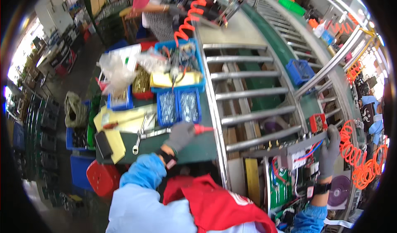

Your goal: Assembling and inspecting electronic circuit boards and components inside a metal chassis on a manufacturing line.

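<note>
My left hand (182,134), in a grey glove, is closed around a red tapered tool (202,129) whose exact kind is blurred. Its tip points right, at the metal rail beside the bench. Over on the right, my gloved right hand (328,152) reaches up with its fingers stretched out against the end of a dark grey panel (289,145). That panel borders an opened electrical unit with a green circuit board (281,185), a white block (298,158) and red and blue wires (310,150). Two wrenches (139,136) lie left of my left hand.
Blue bins of bagged small parts (189,105) and a blue crate of tools (198,84) stand on the bench. A roller conveyor (256,94) runs ahead. A red coiled hose (194,18) hangs above; orange ones (364,167) hang at right. Another person (159,22) stands beyond the bench.
</note>
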Available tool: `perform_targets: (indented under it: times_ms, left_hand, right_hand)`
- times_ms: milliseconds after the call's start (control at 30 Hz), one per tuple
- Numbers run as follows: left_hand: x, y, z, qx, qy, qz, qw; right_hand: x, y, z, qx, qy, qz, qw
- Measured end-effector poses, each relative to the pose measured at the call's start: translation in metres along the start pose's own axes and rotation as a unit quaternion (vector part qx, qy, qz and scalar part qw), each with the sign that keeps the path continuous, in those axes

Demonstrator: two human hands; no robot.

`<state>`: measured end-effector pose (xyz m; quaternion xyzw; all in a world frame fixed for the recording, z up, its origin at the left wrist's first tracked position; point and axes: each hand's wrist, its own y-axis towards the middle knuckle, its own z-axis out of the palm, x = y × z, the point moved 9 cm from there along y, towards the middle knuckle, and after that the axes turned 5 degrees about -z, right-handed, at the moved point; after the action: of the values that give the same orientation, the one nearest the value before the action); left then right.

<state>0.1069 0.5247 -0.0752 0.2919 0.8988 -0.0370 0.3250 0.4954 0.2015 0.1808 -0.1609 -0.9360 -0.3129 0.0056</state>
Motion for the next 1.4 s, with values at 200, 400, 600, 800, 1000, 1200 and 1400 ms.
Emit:
perform_targets:
  times_ms: [200, 400, 600, 800, 1000, 1200, 1400]
  left_hand:
    - [0.08, 0.024, -0.049, -0.017, -0.074, -0.177, 0.981]
    - [-0.005, 0.057, -0.004, 0.078, 0.242, 0.059, 0.965]
    - [0.004, 0.077, 0.067, 0.184, 0.339, 0.093, 0.918]
    - [0.0, 0.096, 0.062, 0.194, 0.373, 0.075, 0.904]
    - [0.021, 0.104, 0.062, 0.089, 0.321, 0.069, 0.94]
    - [0.032, 0.109, 0.016, -0.014, 0.188, -0.108, 0.976]
    - [0.069, 0.083, 0.018, -0.076, -0.279, -0.268, 0.919]
  right_hand:
    - [-0.006, 0.008, 0.0, 0.007, 0.056, 0.047, 0.997]
    - [-0.001, -0.003, -0.007, -0.004, 0.008, 0.036, 0.999]
    - [0.015, -0.008, -0.023, -0.038, 0.001, 0.011, 0.999]
    - [0.01, -0.001, -0.016, -0.047, 0.0, 0.008, 0.999]
    - [-0.001, 0.001, -0.009, -0.031, 0.035, 0.007, 0.999]
    - [0.008, 0.003, -0.015, -0.088, 0.074, 0.019, 0.993]
    - [0.013, -0.002, -0.025, -0.051, 0.05, 0.014, 0.997]
